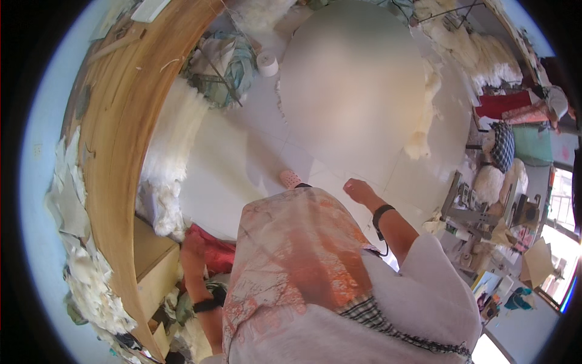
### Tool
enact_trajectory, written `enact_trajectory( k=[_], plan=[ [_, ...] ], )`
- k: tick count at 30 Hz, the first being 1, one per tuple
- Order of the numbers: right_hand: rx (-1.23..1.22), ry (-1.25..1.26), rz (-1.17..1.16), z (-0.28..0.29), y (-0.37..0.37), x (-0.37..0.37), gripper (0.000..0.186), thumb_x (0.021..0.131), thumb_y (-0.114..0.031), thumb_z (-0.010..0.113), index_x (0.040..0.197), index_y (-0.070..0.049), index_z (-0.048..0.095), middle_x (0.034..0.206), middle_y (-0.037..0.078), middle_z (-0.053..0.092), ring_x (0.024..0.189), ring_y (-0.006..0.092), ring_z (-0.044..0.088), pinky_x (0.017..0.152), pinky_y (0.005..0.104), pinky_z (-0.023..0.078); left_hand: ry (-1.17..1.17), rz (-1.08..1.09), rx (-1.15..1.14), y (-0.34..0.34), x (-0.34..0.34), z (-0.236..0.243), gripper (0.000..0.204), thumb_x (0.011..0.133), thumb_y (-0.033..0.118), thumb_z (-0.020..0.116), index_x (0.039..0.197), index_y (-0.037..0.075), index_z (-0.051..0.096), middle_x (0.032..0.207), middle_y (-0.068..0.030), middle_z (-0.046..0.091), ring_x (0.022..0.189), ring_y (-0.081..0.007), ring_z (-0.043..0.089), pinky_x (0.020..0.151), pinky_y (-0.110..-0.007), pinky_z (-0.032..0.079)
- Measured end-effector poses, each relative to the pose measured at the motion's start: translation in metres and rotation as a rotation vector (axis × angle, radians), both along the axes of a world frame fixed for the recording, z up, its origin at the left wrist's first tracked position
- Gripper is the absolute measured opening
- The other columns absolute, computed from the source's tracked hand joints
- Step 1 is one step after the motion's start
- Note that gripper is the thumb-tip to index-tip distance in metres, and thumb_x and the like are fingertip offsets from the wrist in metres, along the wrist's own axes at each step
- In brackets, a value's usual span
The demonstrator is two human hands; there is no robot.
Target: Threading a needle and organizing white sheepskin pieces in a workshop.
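My right hand (361, 192) hangs in front of me above the pale tiled floor (273, 145). Its fingers look curled in, with nothing visible in them, and a black band sits round the wrist. Low at my left side, my left hand (193, 253) is beside a red cloth (218, 250). That hand is dim and its fingers cannot be made out, so any hold on the cloth is unclear. An apron with orange patterning (303, 249) covers my front. Past its edge shows one pink clog (290, 179).
Along the left curves a long wooden table (130, 79), white fleece (176, 136) hanging from its edge. A cardboard box (154, 261) stands below. A white roll (267, 64) is near bundled greenish cloth (236, 67). Sewing equipment (479, 212) lines the right. A large blur hides the far middle.
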State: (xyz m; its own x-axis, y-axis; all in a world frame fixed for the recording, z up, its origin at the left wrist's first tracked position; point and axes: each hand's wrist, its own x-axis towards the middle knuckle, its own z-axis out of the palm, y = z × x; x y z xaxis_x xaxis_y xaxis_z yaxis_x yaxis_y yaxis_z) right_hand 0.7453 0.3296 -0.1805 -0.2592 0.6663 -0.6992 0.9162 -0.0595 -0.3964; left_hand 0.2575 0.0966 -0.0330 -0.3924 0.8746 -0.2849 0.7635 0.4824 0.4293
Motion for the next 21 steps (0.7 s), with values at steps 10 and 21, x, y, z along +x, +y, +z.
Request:
enact_trajectory(
  k=[10, 21],
  plan=[
    [0.516, 0.121, 0.528, -0.034, -0.105, 0.051, 0.033, 0.058, -0.013, 0.072, 0.087, -0.006, 0.057, 0.092, 0.011, 0.059, 0.092, 0.0284, 0.055, 0.076, 0.0369, 0.048, 0.726, 0.012, 0.277, 0.015, -0.146, 0.044, 0.057, 0.077, 0.022, 0.061, 0.128, 0.009, 0.04, 0.13, -0.0206, 0.04, 0.121, -0.0384, 0.035, 0.098, -0.049, 0.029],
    [-0.103, 0.296, -0.147, -0.037, -0.145, 0.033, 0.024, 0.087, -0.021, 0.052, 0.096, 0.001, 0.058, 0.093, 0.013, 0.063, 0.083, 0.0186, 0.061, 0.07, 0.0315, 0.048, 0.116, 0.256, 0.309, -0.088, -0.238, 0.043, 0.048, 0.079, 0.017, 0.057, 0.124, 0.005, 0.046, 0.126, -0.0178, 0.047, 0.115, -0.0312, 0.045, 0.095, -0.038, 0.036]
  ],
)
